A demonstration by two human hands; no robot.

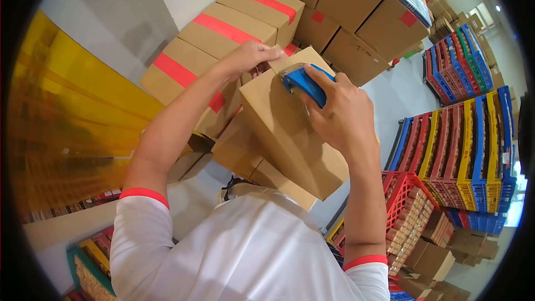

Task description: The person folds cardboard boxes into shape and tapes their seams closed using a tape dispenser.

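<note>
A tall cardboard box (pixel 281 128) stands tilted in front of me, its upper end turned away from my body. My right hand (pixel 340 106) is wrapped round a blue tape dispenser (pixel 309 85), whose front end rests against the box's upper end. At the far left corner of that end, my left hand (pixel 251 60) grips the edge of a flap between thumb and fingers. Some of the left fingers are hidden behind the cardboard. Whether a strip of clear tape runs from the dispenser I cannot make out.
Cardboard boxes with red tape (pixel 223 28) are stacked just beyond my left hand. More cartons (pixel 356 56) rise behind. Under the tilted box lies another carton (pixel 237 147). Coloured plastic crates (pixel 457 150) stand on the right. A yellow translucent curtain (pixel 83 111) hangs on the left.
</note>
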